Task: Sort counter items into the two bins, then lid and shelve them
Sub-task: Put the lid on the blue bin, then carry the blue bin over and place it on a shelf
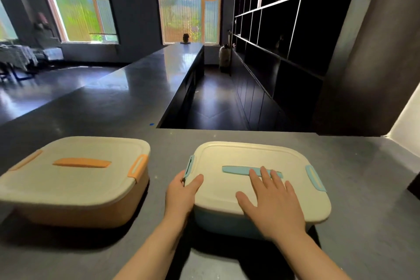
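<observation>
Blue bin [227,223] lower right of frame, lid [227,191] on. Right hand [270,202] presses flat, fingers straight; left hand [181,191] grips the left clasp [189,166]. Should press evenly, snap both clasps. Orange bin [75,209] lower left, lidded.

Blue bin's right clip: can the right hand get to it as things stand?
Probably yes. The right hand lies flat on the cream lid, and the right clip is uncovered, with bare lid between them.
</observation>
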